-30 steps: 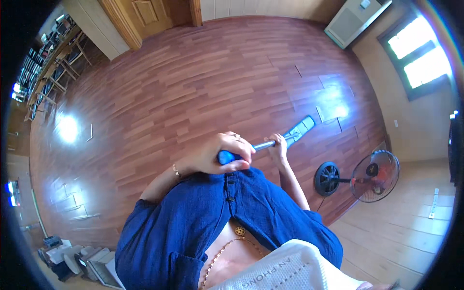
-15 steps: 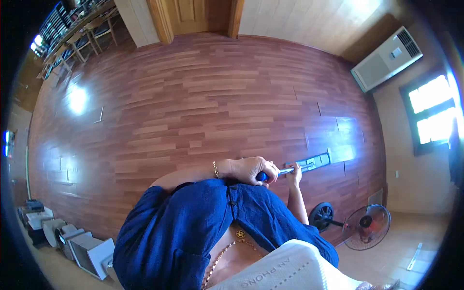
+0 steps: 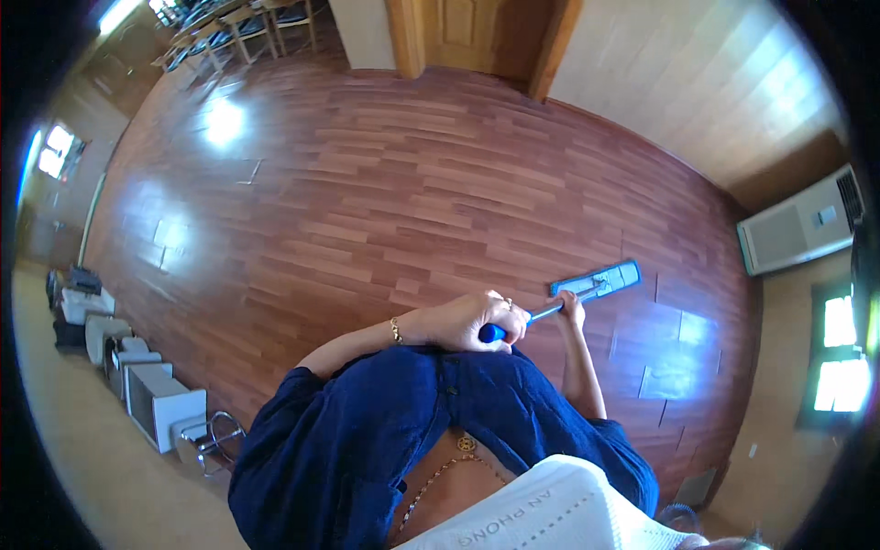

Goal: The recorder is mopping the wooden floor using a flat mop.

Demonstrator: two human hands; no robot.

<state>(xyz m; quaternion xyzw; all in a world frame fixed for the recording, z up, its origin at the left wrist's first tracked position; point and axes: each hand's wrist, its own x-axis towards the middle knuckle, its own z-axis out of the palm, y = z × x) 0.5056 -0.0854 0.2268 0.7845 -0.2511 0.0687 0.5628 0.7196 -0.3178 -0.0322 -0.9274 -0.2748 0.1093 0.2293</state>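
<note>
A dark blue buttoned shirt (image 3: 367, 412), gold necklace (image 3: 429, 480) with round pendant (image 3: 467, 443), and gold bracelet (image 3: 396, 330) are worn.

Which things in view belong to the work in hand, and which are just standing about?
In use:
- mop handle, gripped by the left hand near its blue end and the right hand nearer the head
- flat mop head
- brown floor beneath it

Standing about:
- air conditioner, right
- chairs, far left
- white boxy item, left

Mop head (image 3: 616, 277) on floor (image 3: 412, 202) ahead right, door (image 3: 458, 29) beyond, chairs (image 3: 244, 24) far left; air conditioner (image 3: 793, 229) by right wall (image 3: 777, 367)
</note>
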